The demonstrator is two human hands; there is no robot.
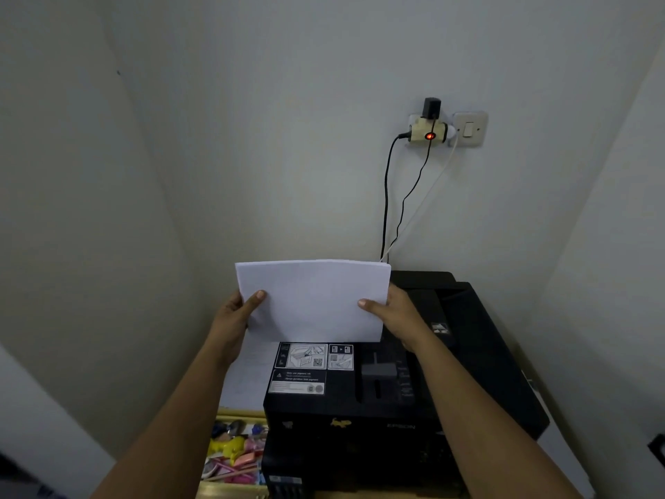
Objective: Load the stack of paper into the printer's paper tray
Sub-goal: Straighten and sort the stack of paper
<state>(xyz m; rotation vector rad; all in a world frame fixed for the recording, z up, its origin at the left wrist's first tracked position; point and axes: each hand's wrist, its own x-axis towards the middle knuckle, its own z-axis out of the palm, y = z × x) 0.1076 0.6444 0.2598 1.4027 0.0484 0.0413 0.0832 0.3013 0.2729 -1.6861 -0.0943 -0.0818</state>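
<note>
We hold a white stack of paper (pixel 313 300) upright over the black printer (pixel 403 383), our left hand (pixel 237 318) gripping its left edge and our right hand (pixel 392 315) its right edge, thumbs on the front; its lower edge sits just above the printer's instruction sticker (pixel 306 369). On the wall behind, a plug adapter (pixel 428 133) glows red beside a light switch (pixel 469 129); cables (pixel 387 196) hang down behind the printer; a tray of colourful odds and ends (pixel 234 452) lies to the printer's left.

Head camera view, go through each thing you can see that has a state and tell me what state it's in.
paper stack: upright, held above the printer
left hand: grips the stack's left edge
right hand: grips the right edge
printer: top open
adapter light: glowing red
</note>
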